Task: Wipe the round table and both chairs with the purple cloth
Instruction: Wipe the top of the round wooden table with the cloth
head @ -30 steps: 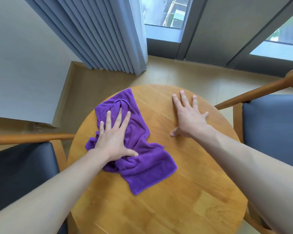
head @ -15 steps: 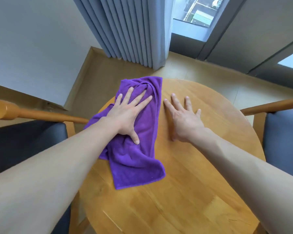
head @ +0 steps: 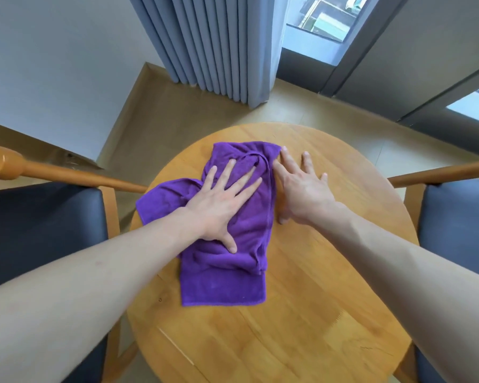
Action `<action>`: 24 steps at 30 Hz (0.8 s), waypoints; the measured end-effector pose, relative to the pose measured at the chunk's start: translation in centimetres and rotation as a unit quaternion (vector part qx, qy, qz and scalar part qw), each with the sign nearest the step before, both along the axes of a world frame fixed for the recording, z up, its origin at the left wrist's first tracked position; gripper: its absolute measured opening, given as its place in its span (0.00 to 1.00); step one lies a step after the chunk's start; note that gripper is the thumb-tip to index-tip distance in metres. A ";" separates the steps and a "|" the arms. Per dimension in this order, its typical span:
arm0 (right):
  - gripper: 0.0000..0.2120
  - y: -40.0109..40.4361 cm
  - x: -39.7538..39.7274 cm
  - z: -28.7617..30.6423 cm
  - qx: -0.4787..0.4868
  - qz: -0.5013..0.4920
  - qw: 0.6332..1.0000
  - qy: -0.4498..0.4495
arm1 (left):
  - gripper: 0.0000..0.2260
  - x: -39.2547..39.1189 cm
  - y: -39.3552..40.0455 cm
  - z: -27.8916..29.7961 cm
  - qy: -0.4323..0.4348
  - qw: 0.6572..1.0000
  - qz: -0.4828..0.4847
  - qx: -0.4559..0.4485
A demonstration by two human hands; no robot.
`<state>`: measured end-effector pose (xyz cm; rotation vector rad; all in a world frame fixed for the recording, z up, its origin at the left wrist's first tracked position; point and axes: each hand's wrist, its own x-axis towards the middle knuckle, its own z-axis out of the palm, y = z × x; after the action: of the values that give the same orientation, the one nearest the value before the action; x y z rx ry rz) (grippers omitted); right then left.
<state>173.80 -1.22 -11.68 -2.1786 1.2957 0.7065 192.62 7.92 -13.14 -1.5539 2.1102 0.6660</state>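
Observation:
A purple cloth lies rumpled on the round wooden table, left of its middle. My left hand presses flat on the cloth with its fingers spread. Just to the right, my right hand rests flat on the bare wood, its fingers spread and its inner edge touching the cloth's right border. One chair with a dark seat and wooden arm stands at the table's left. The second chair stands at the right.
Grey curtains hang beyond the table in front of a window with dark frames. A white wall runs on the left. Light wooden floor lies between the table and the window.
My left hand has slid the cloth rightwards across the table toward my right hand, which has stayed planted. The cloth has bunched and now touches my right hand.

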 end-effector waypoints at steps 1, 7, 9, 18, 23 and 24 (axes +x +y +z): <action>0.68 -0.1 0.0 0.0 0.000 -0.001 1.000 -0.001 | 0.74 0.1 -0.4 0.0 -0.001 1.000 0.022 -0.002; 0.69 -0.2 -0.5 0.0 -0.012 0.009 1.000 0.007 | 0.76 0.5 -5.1 0.7 0.035 0.949 0.313 0.011; 0.70 -0.1 -0.5 0.0 -0.015 0.012 1.000 0.009 | 0.75 0.8 -4.9 0.7 0.040 0.928 0.370 0.011; 0.72 -0.1 -0.3 -0.1 -0.014 0.012 1.000 0.012 | 0.72 -1.6 7.4 0.6 0.041 0.951 0.305 0.036; 0.71 -0.4 -0.1 0.2 -0.016 0.017 1.000 -0.002 | 0.76 -0.6 2.1 1.0 0.023 0.953 0.296 0.051; 0.70 -0.3 -0.3 0.2 -0.023 0.013 1.000 -0.009 | 0.76 -0.4 0.0 1.0 0.021 0.953 0.300 0.050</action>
<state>173.47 -1.49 -11.43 -2.2383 1.2883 0.6706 192.26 7.93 -12.11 -2.1492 1.5829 0.9887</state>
